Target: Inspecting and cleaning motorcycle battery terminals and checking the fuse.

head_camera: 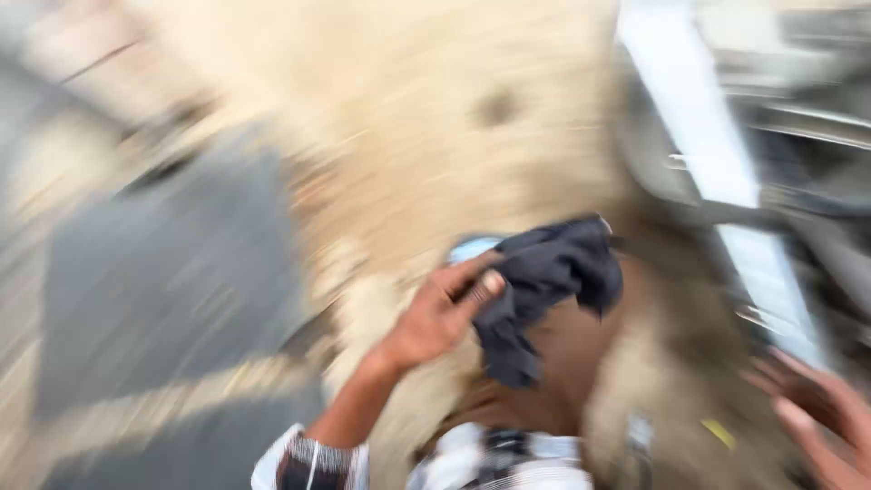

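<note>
Left hand fingers pinched on dark cloth, hanging lengthwise downward; right hand spread, empty.

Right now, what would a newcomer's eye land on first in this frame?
The crumpled dark navy cloth at centre, gripped by the left hand. Next, the right hand with spread fingers at the lower right edge, holding nothing. Everything around is blurred: sandy ground above, a white metal frame at upper right.

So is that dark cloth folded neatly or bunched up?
Bunched up: the dark cloth hangs crumpled from the left hand, with no flat folds showing.
</note>
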